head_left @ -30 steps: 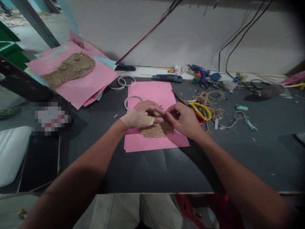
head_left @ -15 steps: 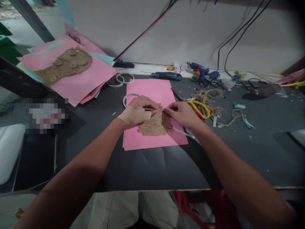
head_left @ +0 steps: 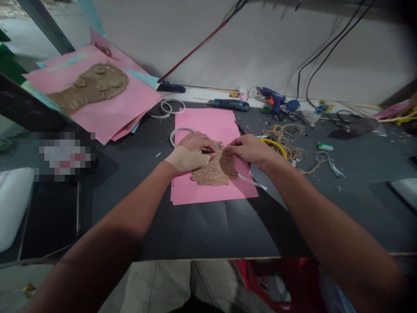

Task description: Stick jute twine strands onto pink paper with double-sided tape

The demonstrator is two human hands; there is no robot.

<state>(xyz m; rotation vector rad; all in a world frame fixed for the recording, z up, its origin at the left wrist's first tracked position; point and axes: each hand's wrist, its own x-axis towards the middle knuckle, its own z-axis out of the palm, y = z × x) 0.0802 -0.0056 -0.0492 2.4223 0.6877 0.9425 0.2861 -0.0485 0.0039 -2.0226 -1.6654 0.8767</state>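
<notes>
the left hand (head_left: 192, 152) pressed curled fingers (head_left: 208, 148) onto the twine mat (head_left: 213, 171) on pink paper (head_left: 205, 124); the right hand (head_left: 249, 150) held pinched fingers (head_left: 228, 149) at its edge, any grip unclear.

Both hands (head_left: 221, 152) on jute-rope panel (head_left: 213, 167)

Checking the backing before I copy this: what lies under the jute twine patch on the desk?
A pink paper sheet shows around the jute twine patch, its edges extending beyond it. The area directly beneath the patch is covered, so any glue there cannot be seen.
</notes>
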